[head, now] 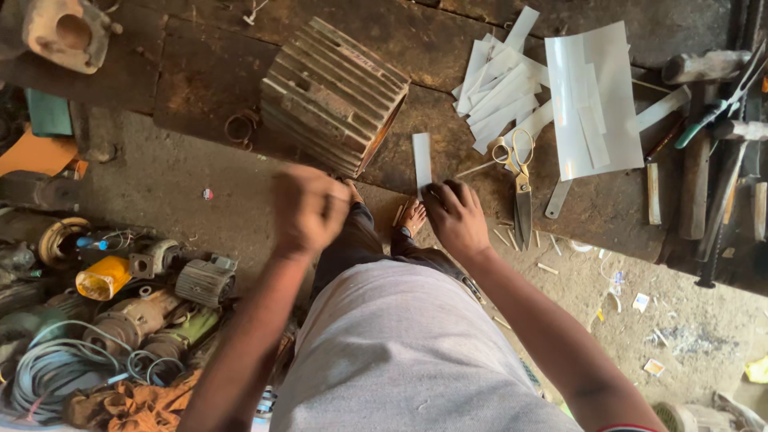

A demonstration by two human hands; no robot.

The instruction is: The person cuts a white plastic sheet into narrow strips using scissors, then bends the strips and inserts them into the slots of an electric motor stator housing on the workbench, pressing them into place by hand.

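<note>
Head view: right hand fingertips pin a white insulation-paper strip flat on the workbench; left hand fisted, contents unclear.
Strip likely light, thin, springy, slippery; best pinched at its edges, scissors nearby.

White paper strip, white cut sheets, rusty brown ribbed motor housing, yellow-handled scissors, grey shirt

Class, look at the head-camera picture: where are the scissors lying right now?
The scissors lie on the dark workbench, right of centre, just below the pile of white strips and just beyond the right hand, which rests on a single white strip.
</note>
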